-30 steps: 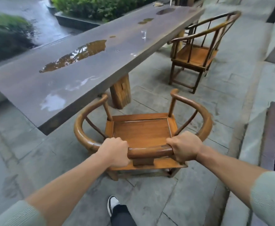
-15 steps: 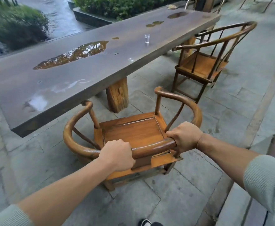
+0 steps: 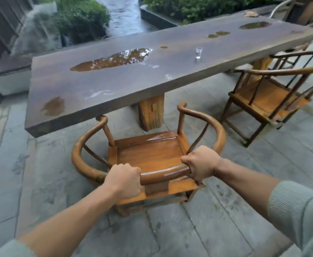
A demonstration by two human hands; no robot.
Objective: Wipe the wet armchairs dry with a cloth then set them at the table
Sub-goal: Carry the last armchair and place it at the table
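Both hands were on the curved back rail of the near armchair. Left hand had its fingers wrapped round the rail; right hand gripped the same rail further along. The chair stood on the stone paving just short of the worktop, its seat facing the worktop's long edge, arm tips near that edge. A second armchair stood further along the same edge, angled away. Rain puddles lay on the worktop, with a small glass beyond them. No cloth visible.

Judgement: solid wood, stiff, fairly heavy; the glossy rail may be slick. A two-handed hold on the rail, hands well apart, suits it.
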